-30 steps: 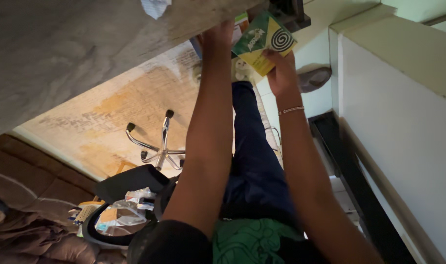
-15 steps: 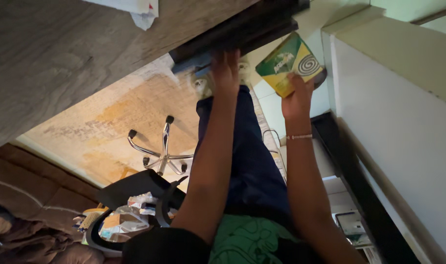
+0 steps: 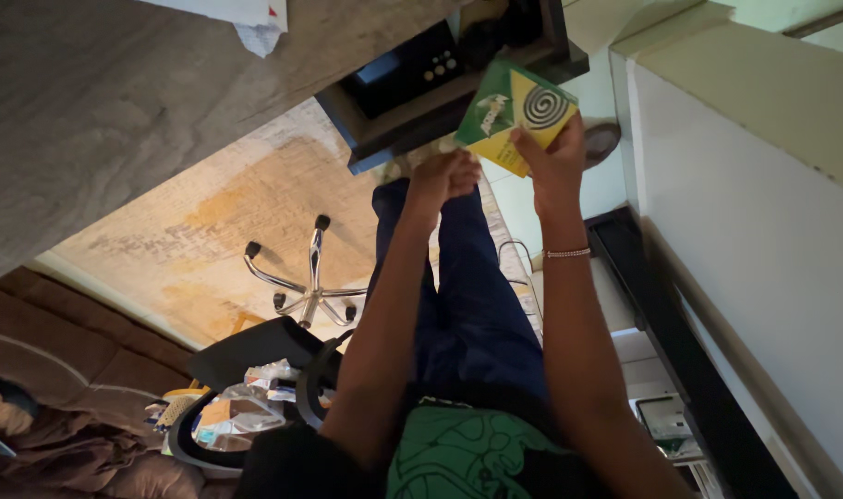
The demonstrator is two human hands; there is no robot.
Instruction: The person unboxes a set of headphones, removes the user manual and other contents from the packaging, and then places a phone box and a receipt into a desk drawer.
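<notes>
1. A moment ago both of your hands were on the box (image 3: pixel 514 115). Now only your right hand (image 3: pixel 555 162) has it.
2. Your left hand (image 3: pixel 444 180) has let go of the box and gone to the dark drawer (image 3: pixel 384 129) under the worktop (image 3: pixel 116 120). The drawer has come out more than it was half a second ago.
3. You can now see into the drawer. A black thing with small buttons (image 3: pixel 412 69) lies in it, up and to the left of your right grip.
4. I think this means the drawer is open for the box, and the box is still out of it.
5. Your right grip is clenched on the box. The thumb lies over the front and the fingers are behind it.
6. Your left grip is curled up at the front edge of the drawer. I cannot tell if it is holding the edge or just resting on it.
7. The box is green and yellow with a round swirl on it. It is up in the air, just right of the drawer's front corner and above your knees.
8. The box is tipped. Its long side runs from down-left, near your left hand, to up-right, past your right thumb.
9. Its flat front faces you, and the swirl end sits just above your right grip.
10. A bracelet (image 3: pixel 567 252) is on your right wrist, just below the grip.
</notes>
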